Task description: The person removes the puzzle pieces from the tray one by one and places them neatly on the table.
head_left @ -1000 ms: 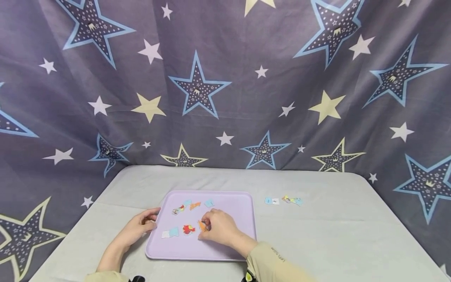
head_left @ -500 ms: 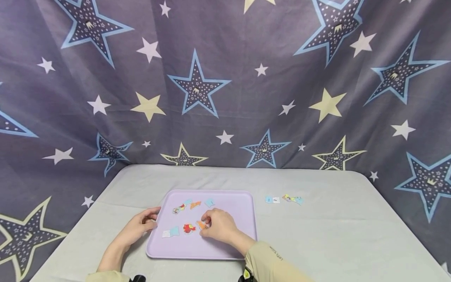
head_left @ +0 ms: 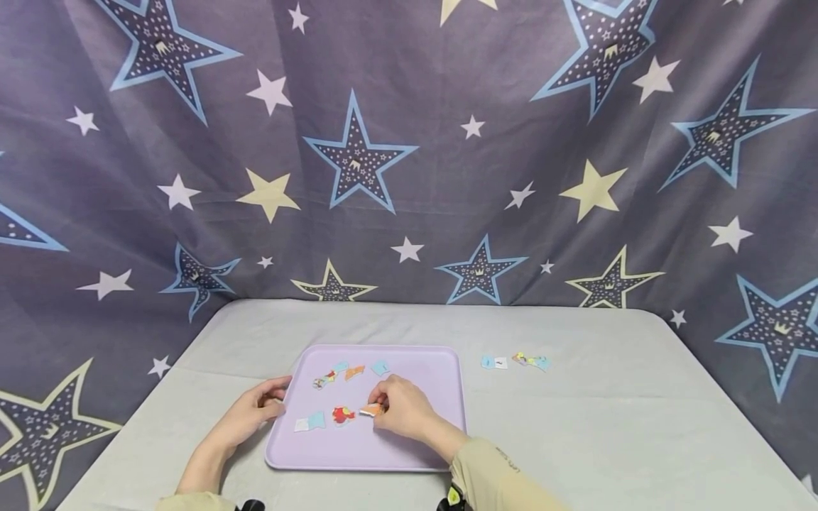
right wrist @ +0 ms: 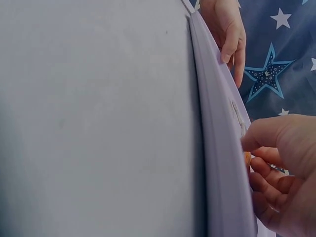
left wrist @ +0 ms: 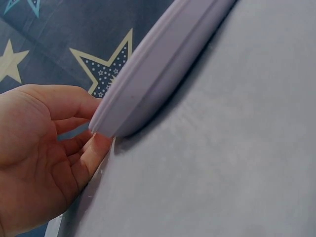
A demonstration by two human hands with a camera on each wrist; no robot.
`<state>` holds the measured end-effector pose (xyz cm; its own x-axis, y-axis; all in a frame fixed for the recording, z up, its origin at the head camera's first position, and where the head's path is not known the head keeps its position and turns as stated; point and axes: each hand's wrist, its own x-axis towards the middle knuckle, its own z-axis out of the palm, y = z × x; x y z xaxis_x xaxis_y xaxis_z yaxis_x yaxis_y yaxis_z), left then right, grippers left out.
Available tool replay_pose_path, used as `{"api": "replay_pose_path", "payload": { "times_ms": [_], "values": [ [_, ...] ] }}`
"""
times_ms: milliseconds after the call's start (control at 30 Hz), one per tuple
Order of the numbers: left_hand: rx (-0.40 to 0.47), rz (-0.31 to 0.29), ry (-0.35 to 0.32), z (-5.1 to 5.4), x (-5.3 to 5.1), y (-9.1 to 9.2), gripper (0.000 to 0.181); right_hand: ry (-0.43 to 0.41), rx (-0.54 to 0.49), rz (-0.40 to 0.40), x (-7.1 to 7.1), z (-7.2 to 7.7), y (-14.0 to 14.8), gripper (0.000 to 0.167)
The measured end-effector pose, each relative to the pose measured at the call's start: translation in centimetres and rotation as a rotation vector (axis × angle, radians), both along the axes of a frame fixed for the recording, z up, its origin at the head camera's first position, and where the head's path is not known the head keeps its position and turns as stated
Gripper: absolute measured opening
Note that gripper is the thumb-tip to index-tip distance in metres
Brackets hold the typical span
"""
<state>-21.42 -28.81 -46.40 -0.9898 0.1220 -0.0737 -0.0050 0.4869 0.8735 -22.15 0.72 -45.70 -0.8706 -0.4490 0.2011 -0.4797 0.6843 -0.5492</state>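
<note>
A lilac tray (head_left: 358, 458) lies on the table, with small cut-out pieces on it. The right hand (head_left: 404, 408) pinches an orange piece (head_left: 371, 409) between thumb and fingers, its near edge tilted up from the tray. Just left of that lies a red piece (head_left: 342, 414), then a white and light-blue piece (head_left: 316, 420). The left hand (head_left: 252, 411) has its fingers at the tray's left edge; in the left wrist view this hand (left wrist: 49, 153) grips the rim (left wrist: 133, 89), thumb and fingers on either side.
Near the tray's far side lie a multicoloured piece (head_left: 324, 380), an orange one (head_left: 354, 372) and a blue one (head_left: 380, 367). Right of the tray, on the table (head_left: 607, 411), are a blue and white piece (head_left: 494, 363) and a colourful one (head_left: 530, 361). Behind hangs a star-patterned curtain (head_left: 434, 199).
The right hand has shifted slightly right with the orange piece, which was flatter before and now tilts between its fingers. The left hand stays at the tray's edge.
</note>
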Motion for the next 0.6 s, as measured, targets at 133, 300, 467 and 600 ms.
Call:
{"api": "replay_pose_path", "payload": {
  "times_ms": [133, 300, 467, 600],
  "values": [
    [0.000, 0.005, -0.011, 0.0, 0.0, 0.0, 0.058, -0.028, -0.036, 0.019, -0.1, 0.2, 0.7, 0.022],
    [0.000, 0.007, -0.017, 0.0, 0.0, 0.1, 0.058, -0.048, -0.083, 0.023, -0.4, 0.8, 1.9, 0.024],
    [-0.010, 0.008, -0.019, 0.2, 0.0, 0.1, 0.058, -0.032, -0.094, -0.005, -0.9, 1.5, 3.4, 0.023],
    [-0.024, 0.009, -0.021, 0.1, 0.0, 0.1, 0.058, -0.014, -0.118, -0.007, -1.3, 2.2, 4.8, 0.022]
  ]
}}
